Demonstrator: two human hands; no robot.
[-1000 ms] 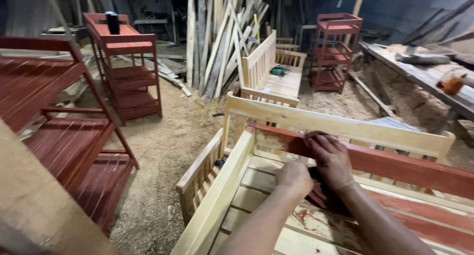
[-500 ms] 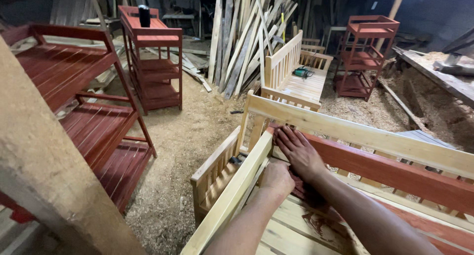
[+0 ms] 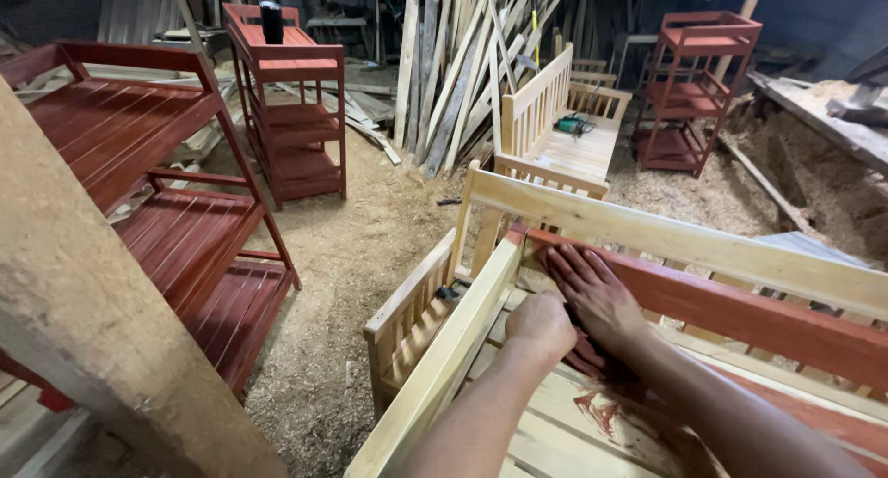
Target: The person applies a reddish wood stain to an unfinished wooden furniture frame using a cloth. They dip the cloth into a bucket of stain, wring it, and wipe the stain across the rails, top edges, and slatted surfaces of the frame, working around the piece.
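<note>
While the left hand (image 3: 544, 323) is fisted, the right hand (image 3: 592, 293) lies flat on the red rail (image 3: 740, 316).

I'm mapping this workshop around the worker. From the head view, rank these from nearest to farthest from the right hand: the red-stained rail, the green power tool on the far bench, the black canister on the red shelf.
1. Red-stained rail: under the right hand.
2. Green power tool: straight ahead, on the far bench's seat.
3. Black canister: far left, atop the red shelf.

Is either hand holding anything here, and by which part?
The right hand lies flat on the red-stained rail. The left hand is fisted beside it; any hold cannot be told.
</note>
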